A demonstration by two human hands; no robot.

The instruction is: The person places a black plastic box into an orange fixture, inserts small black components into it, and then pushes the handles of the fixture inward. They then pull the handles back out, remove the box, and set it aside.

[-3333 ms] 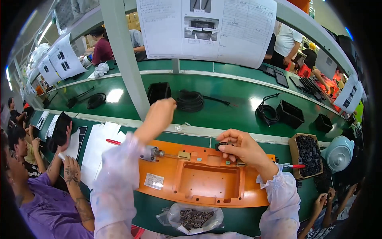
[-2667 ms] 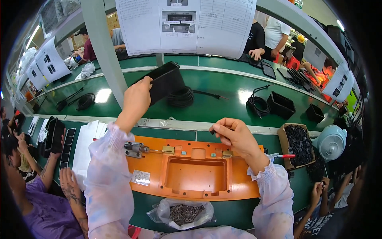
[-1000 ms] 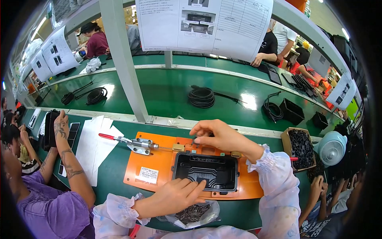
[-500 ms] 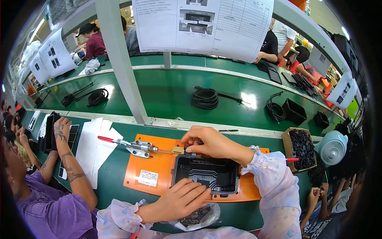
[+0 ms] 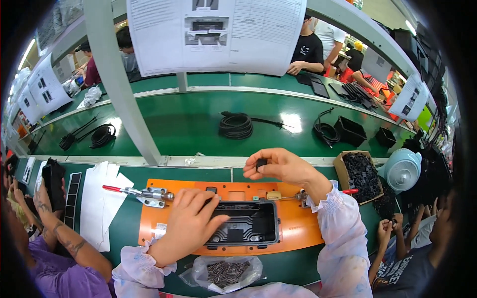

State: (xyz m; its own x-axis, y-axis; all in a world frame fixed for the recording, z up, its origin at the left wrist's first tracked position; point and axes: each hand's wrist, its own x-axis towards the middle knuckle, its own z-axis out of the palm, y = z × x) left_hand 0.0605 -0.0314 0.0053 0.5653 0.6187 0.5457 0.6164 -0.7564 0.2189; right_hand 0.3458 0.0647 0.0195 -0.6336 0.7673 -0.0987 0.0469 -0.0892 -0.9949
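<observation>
My right hand (image 5: pixel 288 168) is raised above the far edge of an orange fixture plate (image 5: pixel 303 233), pinching a small black block (image 5: pixel 261 163) between thumb and fingers. A black rectangular housing (image 5: pixel 269 224) lies open side up on the plate. My left hand (image 5: pixel 184 223) rests over the housing's left end, fingers spread, hiding that corner; its fingertips are near a small black piece (image 5: pixel 211 190) at the far edge. Toggle clamps with red handles sit at both ends of the plate, the left clamp (image 5: pixel 151 197) and the right clamp (image 5: pixel 302 197).
A clear bag of screws (image 5: pixel 228 273) lies in front of the plate. To the right stand a carton of small black parts (image 5: pixel 361 175) and a light-blue fan (image 5: pixel 403 171). White papers (image 5: pixel 99 203) lie left. Beyond a metal rail, a green belt (image 5: pixel 189 124) carries coiled black cables (image 5: pixel 236 125). Co-workers sit on both sides.
My right hand has lifted away from the housing's far edge and now shows a black block in its fingers. My left hand has shifted from the near edge to the left end. The view has shifted.
</observation>
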